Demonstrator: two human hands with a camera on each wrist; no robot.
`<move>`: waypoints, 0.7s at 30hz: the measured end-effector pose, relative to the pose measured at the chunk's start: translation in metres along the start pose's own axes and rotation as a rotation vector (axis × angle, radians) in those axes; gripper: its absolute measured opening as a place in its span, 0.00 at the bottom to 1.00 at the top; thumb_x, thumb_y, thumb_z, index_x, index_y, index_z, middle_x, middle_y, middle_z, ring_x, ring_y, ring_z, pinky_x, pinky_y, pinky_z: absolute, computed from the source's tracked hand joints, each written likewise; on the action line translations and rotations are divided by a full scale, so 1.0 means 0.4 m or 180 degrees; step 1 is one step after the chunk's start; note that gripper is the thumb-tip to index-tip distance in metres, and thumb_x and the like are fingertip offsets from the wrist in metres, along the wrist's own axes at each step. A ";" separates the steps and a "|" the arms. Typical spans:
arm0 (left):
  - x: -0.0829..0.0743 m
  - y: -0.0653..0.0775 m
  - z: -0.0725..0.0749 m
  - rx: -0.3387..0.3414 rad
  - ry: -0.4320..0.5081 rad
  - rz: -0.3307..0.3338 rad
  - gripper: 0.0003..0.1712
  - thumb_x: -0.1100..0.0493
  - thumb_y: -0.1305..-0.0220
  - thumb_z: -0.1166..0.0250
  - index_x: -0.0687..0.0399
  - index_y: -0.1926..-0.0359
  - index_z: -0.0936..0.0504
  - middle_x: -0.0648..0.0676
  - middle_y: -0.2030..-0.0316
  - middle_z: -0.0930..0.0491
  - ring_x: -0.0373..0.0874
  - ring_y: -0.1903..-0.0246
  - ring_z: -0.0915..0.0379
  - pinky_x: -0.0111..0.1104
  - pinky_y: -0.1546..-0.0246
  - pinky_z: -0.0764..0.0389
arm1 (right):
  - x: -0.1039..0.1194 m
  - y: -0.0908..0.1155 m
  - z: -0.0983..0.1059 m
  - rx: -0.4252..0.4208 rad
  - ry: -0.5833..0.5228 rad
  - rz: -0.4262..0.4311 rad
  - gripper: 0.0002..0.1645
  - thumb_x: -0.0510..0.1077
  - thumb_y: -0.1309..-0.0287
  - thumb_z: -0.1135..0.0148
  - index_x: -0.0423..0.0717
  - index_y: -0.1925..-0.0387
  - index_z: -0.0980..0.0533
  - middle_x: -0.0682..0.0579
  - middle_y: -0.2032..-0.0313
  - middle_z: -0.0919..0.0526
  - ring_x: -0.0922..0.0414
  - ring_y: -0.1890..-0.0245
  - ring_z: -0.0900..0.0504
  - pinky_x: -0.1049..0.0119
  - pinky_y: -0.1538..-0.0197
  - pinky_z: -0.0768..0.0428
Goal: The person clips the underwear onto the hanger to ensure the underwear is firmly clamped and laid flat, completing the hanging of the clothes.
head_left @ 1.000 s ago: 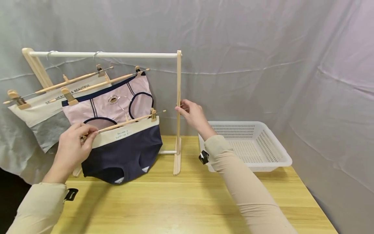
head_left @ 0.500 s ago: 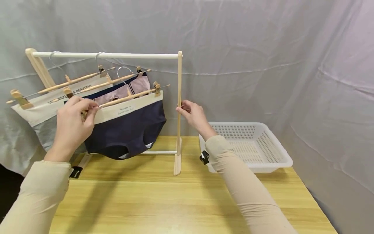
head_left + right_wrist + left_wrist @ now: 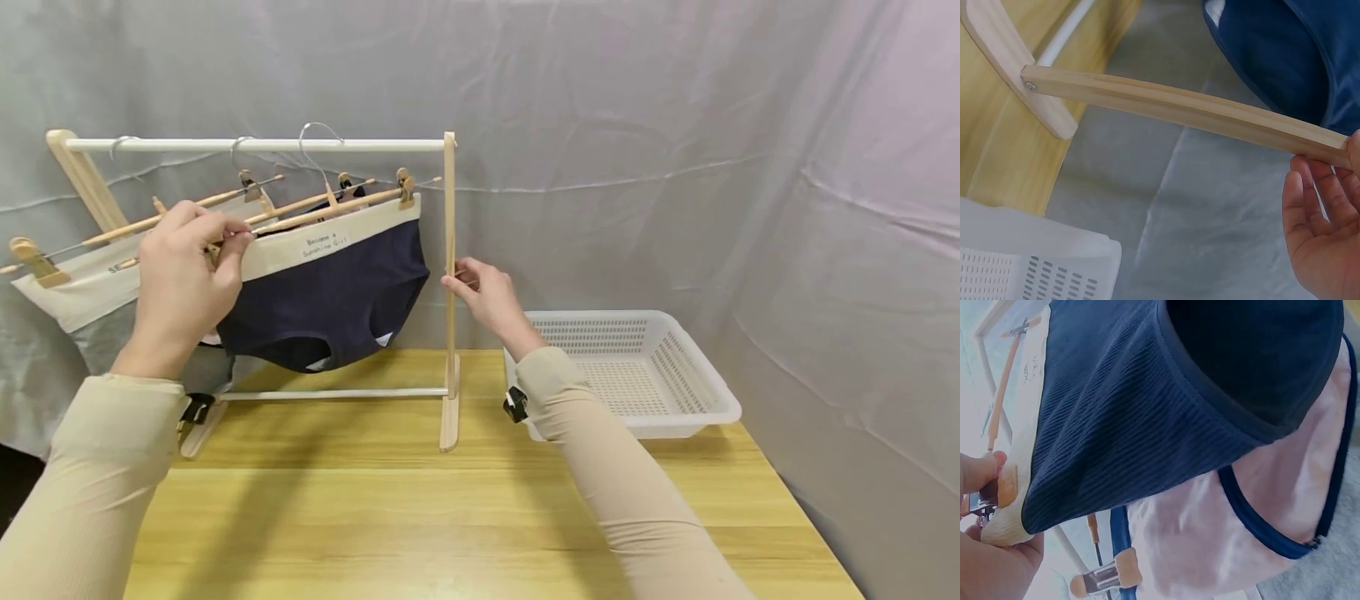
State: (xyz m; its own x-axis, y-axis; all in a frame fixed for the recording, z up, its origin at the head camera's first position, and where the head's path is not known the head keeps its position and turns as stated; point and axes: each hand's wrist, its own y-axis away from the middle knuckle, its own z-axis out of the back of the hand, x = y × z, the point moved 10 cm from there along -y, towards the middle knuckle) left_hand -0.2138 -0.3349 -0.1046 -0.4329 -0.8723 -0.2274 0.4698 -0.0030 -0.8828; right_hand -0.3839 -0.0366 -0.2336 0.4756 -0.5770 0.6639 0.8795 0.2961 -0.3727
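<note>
My left hand (image 3: 183, 287) pinches the left clip end of a wooden clip hanger (image 3: 300, 219). From that hanger hang navy underpants (image 3: 330, 292) with a cream, lettered waistband. Its metal hook (image 3: 321, 127) is level with the rack's white rail (image 3: 390, 145); whether it rests on the rail I cannot tell. My right hand (image 3: 491, 300) grips the right post (image 3: 450, 225) of the wooden rack between thumb and fingers. Behind the navy pair, pink underpants (image 3: 1179, 531) with navy trim show in the left wrist view; in the head view they are mostly hidden.
Cream-and-grey underpants (image 3: 56, 300) hang on another clip hanger at the rail's left. A white perforated basket (image 3: 600, 317) stands right of the rack on the wooden table (image 3: 420, 517). A grey curtain (image 3: 600, 108) hangs behind.
My left hand has raised the hanger with the navy underpants from low in front of the rack up to rail height, covering the pink pair. My right hand stays on the post.
</note>
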 end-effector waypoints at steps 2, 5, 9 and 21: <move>0.000 -0.010 -0.001 -0.0015 -0.0004 0.0017 0.06 0.67 0.29 0.33 0.67 0.60 0.11 0.65 0.66 0.21 0.19 0.66 0.46 0.25 0.62 0.45 | -0.001 0.000 -0.003 0.0005 -0.0003 -0.0018 0.27 0.54 0.22 0.37 0.42 0.33 0.21 0.45 0.43 0.10 0.47 0.42 0.12 0.52 0.35 0.17; -0.001 -0.026 -0.008 -0.0032 0.0008 0.0033 0.06 0.68 0.29 0.33 0.68 0.60 0.11 0.66 0.65 0.20 0.21 0.64 0.45 0.25 0.60 0.45 | -0.002 -0.001 -0.005 0.0012 -0.0002 -0.0034 0.27 0.54 0.22 0.37 0.43 0.32 0.22 0.45 0.43 0.10 0.47 0.41 0.12 0.52 0.35 0.18; -0.007 -0.038 -0.029 -0.0007 0.0042 0.0006 0.06 0.69 0.30 0.34 0.68 0.60 0.11 0.68 0.65 0.20 0.32 0.64 0.39 0.29 0.59 0.42 | 0.001 0.000 -0.004 0.0011 -0.0007 -0.0037 0.28 0.54 0.22 0.38 0.42 0.31 0.23 0.43 0.42 0.11 0.46 0.40 0.13 0.51 0.34 0.18; -0.020 -0.015 -0.110 0.0624 0.0031 -0.0188 0.04 0.67 0.27 0.33 0.64 0.58 0.13 0.63 0.63 0.18 0.54 0.66 0.28 0.36 0.62 0.38 | 0.013 0.010 -0.012 0.0004 -0.0048 -0.0039 0.29 0.55 0.22 0.38 0.44 0.30 0.23 0.43 0.41 0.12 0.47 0.40 0.13 0.52 0.35 0.18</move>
State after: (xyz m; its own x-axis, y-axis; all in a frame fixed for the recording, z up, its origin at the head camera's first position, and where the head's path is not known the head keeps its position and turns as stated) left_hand -0.2470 -0.3063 -0.1155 -0.4712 -0.8629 -0.1825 0.5837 -0.1500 -0.7980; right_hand -0.3781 -0.0421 -0.2349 0.4649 -0.5692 0.6781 0.8853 0.2900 -0.3635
